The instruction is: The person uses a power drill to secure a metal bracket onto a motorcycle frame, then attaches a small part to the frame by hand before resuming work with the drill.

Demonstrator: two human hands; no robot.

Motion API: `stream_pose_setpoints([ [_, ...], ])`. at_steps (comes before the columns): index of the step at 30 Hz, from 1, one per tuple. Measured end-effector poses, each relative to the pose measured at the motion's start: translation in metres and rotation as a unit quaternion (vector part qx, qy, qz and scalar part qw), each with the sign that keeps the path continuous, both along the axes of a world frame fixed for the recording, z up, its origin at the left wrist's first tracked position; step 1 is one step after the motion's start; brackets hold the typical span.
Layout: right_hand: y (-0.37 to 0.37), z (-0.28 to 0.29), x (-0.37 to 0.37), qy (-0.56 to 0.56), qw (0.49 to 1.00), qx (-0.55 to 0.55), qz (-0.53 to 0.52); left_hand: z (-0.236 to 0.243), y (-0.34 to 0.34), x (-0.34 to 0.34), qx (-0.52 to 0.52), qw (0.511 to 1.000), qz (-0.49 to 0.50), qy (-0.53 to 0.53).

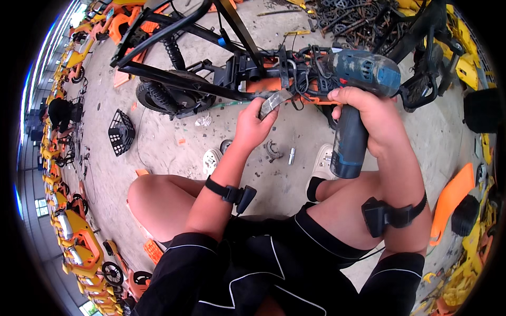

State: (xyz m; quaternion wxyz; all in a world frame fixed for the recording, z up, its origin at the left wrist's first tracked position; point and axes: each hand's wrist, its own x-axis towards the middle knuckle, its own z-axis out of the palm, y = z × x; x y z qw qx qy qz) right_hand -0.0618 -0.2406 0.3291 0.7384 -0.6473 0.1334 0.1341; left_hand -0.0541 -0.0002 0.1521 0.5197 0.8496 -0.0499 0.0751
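Note:
My right hand (377,116) is wrapped round the grip of a blue and black cordless power driver (349,145), with its nose pointing left over the vehicle's middle. My left hand (251,126) is closed on a worn, flat grey metal piece (274,102), whose far end lies against the frame's lower edge. Before me on the floor lies a partly stripped scooter with a black tubular frame (182,82) and a rear wheel (150,97) at the left. Dark cables (311,73) and orange body parts show at its middle. The driver's tip is hard to make out among the cables.
Between my shoes lie a small silver cylinder (291,156) and a curved metal part (273,150). A black plastic basket (122,132) stands to the left. Dark metal parts (353,21) are heaped beyond the frame. An orange panel (452,203) lies right; yellow scooters (79,237) line the left.

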Motion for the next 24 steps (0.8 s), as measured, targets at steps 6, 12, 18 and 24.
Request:
stream_pose_setpoints([
  [6,-0.013,-0.002,-0.006,-0.023,1.000,0.016,-0.006,0.045,0.000,-0.017,-0.042,0.998,-0.012,-0.038],
  [12,-0.021,0.001,-0.015,-0.003,1.000,0.013,-0.006,0.076,-0.009,-0.029,-0.189,0.980,-0.045,-0.045],
  [18,-0.031,-0.008,-0.013,-0.018,0.999,0.030,0.003,0.093,-0.019,-0.033,-0.309,0.949,-0.051,-0.032],
  [24,-0.025,0.000,-0.002,-0.015,0.999,0.035,0.005,0.130,-0.027,-0.042,-0.417,0.908,-0.030,0.026],
])
